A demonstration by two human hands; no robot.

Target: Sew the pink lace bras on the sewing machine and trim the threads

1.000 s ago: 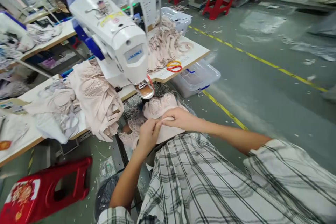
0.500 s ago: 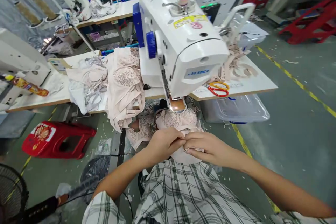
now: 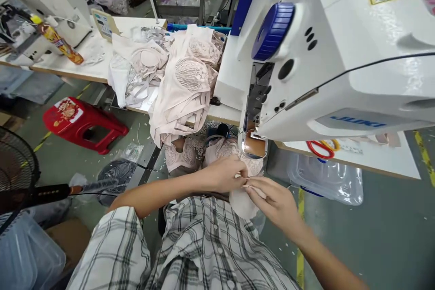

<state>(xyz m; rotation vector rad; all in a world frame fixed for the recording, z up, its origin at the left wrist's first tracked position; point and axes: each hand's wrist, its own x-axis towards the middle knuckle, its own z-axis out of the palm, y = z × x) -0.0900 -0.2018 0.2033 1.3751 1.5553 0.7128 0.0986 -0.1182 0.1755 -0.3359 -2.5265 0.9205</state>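
- Bra top (image 3: 243, 206), beige, lace cups: between both hands, in front of the plaid shirt (image 3: 207, 244); cups toward 12 o'clock, plain fabric hanging toward 6. Clock read from the hands.
- Left hand (image 3: 224, 175): grip closed, fingertips pinching bra top's edge.
- Right hand (image 3: 273, 199): at 4 o'clock, grip closed, thumb and fingers pinching same edge, close to left fingertips.
- JUKI sewing machine (image 3: 326, 54): 1 o'clock, rounded bed end overlapping lace in view; contact, cannot tell.
- Pile of beige lace garments (image 3: 188, 84): 11 o'clock, draped over worktop (image 3: 100, 70) edge.
- Scissors (image 3: 322, 157), red and yellow handles: 2 o'clock.
- Clear plastic box (image 3: 329, 179): 3 o'clock, below scissors.
- Red plastic stool (image 3: 81, 120): 10 o'clock, on floor.
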